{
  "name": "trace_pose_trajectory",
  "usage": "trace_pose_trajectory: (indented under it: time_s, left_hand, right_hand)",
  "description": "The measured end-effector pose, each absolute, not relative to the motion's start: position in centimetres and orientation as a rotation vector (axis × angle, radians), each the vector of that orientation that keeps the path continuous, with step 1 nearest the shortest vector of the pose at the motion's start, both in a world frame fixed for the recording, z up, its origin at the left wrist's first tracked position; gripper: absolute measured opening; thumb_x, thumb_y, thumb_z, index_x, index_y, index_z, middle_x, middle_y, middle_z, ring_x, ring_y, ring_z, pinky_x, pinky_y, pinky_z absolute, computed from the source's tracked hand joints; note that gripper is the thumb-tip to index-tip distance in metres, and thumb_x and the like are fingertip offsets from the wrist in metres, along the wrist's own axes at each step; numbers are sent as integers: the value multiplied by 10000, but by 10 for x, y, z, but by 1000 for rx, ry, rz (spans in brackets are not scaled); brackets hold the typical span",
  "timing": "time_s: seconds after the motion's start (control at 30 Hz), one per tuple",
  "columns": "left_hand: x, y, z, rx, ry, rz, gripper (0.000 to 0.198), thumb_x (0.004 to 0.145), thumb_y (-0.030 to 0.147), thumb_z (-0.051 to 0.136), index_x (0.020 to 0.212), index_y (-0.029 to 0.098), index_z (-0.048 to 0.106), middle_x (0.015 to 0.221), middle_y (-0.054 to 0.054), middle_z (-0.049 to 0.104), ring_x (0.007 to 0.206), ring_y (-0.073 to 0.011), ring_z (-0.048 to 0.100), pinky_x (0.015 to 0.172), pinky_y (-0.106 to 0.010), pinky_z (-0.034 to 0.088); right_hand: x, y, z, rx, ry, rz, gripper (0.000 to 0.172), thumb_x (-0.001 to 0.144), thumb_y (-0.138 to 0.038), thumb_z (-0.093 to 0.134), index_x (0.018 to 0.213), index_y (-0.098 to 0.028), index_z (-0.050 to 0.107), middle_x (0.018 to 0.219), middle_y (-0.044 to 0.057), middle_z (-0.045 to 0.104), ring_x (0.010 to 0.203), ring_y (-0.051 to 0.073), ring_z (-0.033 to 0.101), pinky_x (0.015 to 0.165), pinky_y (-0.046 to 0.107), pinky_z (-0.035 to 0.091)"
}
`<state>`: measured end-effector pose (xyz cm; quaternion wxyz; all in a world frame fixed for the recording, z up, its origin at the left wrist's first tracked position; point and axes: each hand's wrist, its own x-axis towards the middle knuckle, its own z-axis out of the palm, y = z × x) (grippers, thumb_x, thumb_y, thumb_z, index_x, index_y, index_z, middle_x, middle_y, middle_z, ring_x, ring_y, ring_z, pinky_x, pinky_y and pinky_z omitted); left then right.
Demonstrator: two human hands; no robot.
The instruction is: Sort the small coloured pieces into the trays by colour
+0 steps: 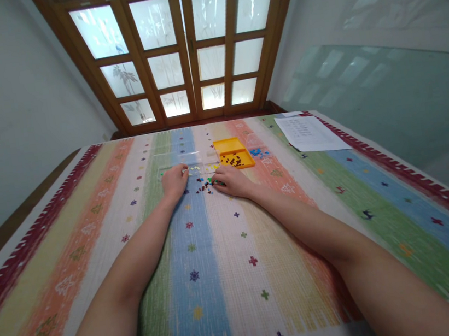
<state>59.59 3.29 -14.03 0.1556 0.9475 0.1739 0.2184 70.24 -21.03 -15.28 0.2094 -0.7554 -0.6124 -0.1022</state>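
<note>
A loose pile of small dark, blue and green pieces [204,186] lies on the striped cloth between my hands. My right hand [231,181] rests at the pile's right side, its fingers drawn together over the pieces. My left hand [175,181] is at the near edge of a transparent plastic box [162,171], fingertips pinched. Whatever either hand holds is too small or hidden to make out. Pale pieces [195,168] sit in the transparent box beside my left fingertips, and yellow pieces [211,168] lie just beyond my right hand.
Past my right hand stands an open yellow box [250,160] holding several dark brown pieces. Blue pieces [259,153] lie to its right, in or by transparent plastic. A printed sheet [310,133] is at the table's far right. Wooden glazed doors [193,78] rise behind the table.
</note>
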Motion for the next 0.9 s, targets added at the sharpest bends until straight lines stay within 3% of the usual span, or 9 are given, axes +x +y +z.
trace_pose_trajectory:
  time_s: [0.33,0.9]
  left_hand:
    - [591,23,-132,2753,605,528,371,1028,318,538,1350,276,718,1174,-74,786,1129,-282,702,983,-360,477]
    - [588,13,-135,2788,447,553,311,1019,289,542,1228,258,770,1153,-80,799,1049,-268,720,930,-358,486]
  right_hand:
    - [703,-208,-157,-2098,-1720,-338,144,1017,-290,606,964,-205,710,947,85,674,932,245,558,820,349,354]
    - [703,-207,-157,-2114,-1748,-368,190,1047,-306,600,985,-206,749,947,78,680,927,238,570,817,351,359]
